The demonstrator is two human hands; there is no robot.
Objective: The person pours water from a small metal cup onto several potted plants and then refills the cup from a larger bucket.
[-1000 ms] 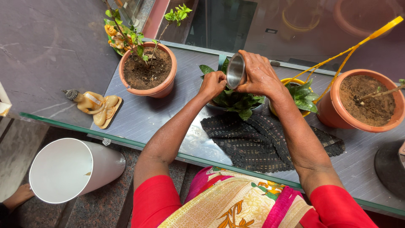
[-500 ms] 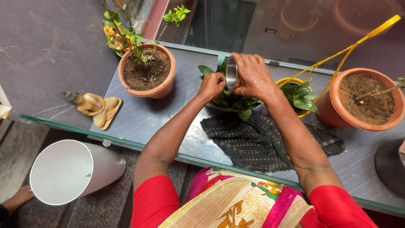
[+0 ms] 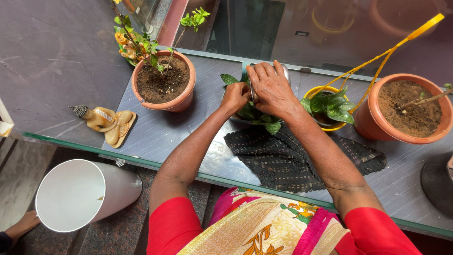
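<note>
White bin (image 3: 80, 193) on floor at far left, small figurine (image 3: 104, 120) on counter (image 3: 160, 132) edge. Terracotta pot w/ seedling (image 3: 163, 81) next. Left hand (image 3: 236, 97), fingers curled together, at leafy plant (image 3: 257, 113) mid-counter. Right hand (image 3: 271, 89) just beside, fingers clamped on steel cup (image 3: 255, 87), tipped over the plant. Dark knit mat (image 3: 288, 160) below. Yellow pot (image 3: 328, 108), big terracotta pot (image 3: 408, 111) at right.

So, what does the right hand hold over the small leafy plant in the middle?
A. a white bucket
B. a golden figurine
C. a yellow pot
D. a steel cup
D: the right hand wraps a shiny steel cup, tipped over the leafy plant, while the left hand touches the leaves beside it.
</note>
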